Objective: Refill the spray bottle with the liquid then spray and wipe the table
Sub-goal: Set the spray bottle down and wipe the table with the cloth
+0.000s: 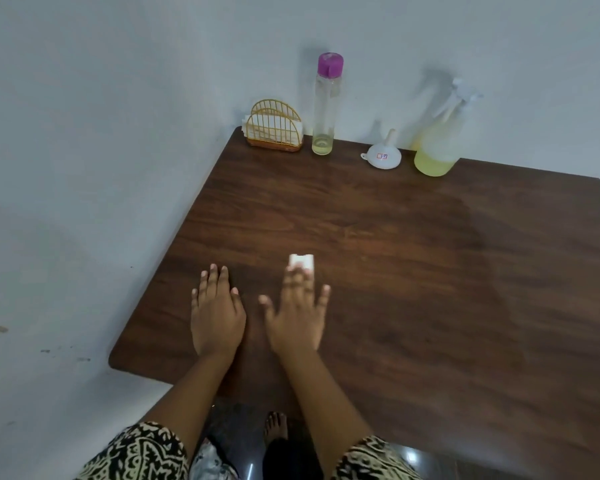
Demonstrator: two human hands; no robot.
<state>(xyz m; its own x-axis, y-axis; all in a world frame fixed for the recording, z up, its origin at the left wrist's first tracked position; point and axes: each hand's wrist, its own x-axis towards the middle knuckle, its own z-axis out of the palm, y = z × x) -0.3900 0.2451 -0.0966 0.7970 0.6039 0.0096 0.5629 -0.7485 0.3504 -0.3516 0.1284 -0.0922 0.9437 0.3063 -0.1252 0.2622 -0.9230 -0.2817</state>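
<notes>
Both hands are lying palm down on the near left part of the table (413, 278), and from my remote seat I am reading this as the wiping stage. The left hand (217, 317) is resting flat, fingers straight and close together, holding nothing; I am guessing it is only steadying the body while the other works. The right hand (298, 318) is spreading wide, its straight middle fingers pressing down on a small folded white tissue (302, 260) rather than curling round it, which is probably giving an even push across the wood. The tissue is peeking out just beyond those fingertips, touching them, with most of it showing on the far side.

I am finding the spray bottle (437, 147) well away from both hands, standing upright at the far edge against the wall, yellow liquid sitting in its lower part. A white funnel (383, 156) is lying mouth down just beside it, and a tall clear bottle (324, 109) with a purple cap is standing near a yellow wire napkin holder (274, 128). That tall bottle is looking almost drained, so I am judging the refill done and these things parked out of the wiping path
</notes>
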